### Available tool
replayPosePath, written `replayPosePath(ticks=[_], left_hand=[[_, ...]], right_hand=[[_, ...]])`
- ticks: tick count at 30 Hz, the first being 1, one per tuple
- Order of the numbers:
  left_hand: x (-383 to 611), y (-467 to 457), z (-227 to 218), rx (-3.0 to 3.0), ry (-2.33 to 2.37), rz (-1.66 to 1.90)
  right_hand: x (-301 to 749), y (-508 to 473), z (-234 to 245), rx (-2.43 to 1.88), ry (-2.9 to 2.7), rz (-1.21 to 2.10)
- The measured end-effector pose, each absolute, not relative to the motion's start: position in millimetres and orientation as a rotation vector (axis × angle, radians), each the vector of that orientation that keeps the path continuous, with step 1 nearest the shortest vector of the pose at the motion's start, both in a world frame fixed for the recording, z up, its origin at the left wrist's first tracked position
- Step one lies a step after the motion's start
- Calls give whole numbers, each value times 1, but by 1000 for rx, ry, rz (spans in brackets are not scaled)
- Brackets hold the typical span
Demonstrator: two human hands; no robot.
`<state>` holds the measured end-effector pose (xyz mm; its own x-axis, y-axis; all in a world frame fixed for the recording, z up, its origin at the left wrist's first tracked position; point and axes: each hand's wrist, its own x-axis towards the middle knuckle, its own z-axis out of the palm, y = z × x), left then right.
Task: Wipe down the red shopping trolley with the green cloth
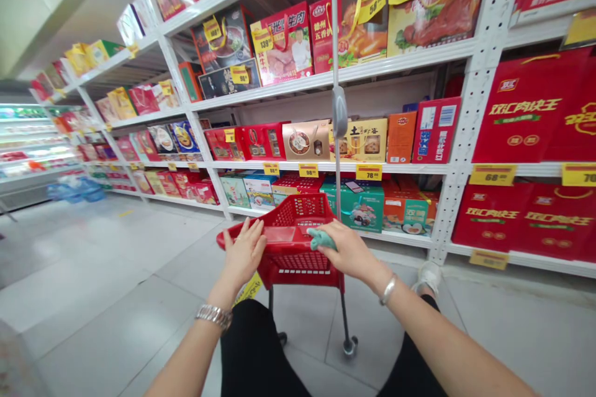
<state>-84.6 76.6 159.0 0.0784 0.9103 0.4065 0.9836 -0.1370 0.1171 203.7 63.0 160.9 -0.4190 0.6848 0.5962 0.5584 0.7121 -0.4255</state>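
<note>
A red plastic shopping cart stands in front of me, its basket toward the shelves. My left hand lies on the left part of the cart's handle, fingers spread and stretched over it, holding nothing. At the handle's right end, my right hand is closed around a bunched teal cloth. The cloth touches or nearly touches the handle. A metal-band watch is on my left wrist and a silver bangle on my right.
Beyond the cart, white shelves carry boxed foods with yellow price tags. A thin grey pole rises at the cart's right side. Large red boxes fill the right shelves. Tiled floor extends left toward a refrigerated display. My legs straddle the cart's near side.
</note>
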Motion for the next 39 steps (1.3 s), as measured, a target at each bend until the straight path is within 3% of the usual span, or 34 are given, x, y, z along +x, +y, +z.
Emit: replayPosePath(ticks=[7,16,21,29,39], left_hand=[[-45,63,164,-2350,-1836,-664],[-29,45,172,-2393,-1956,-642],[-31,35,169,-2341,-2052,-620],[-42,44,172,-2382,-2069,-675],[-60,91,170,-2379,-2350,-800]], right_hand=[[184,38,150,-676,-2215,221],[244,50,82,-848,-2044,259],[235,72,92,-1050,-1704,242],[177,79,85,-903,-1917,509],[323,145,21,-1438,-1855,363]])
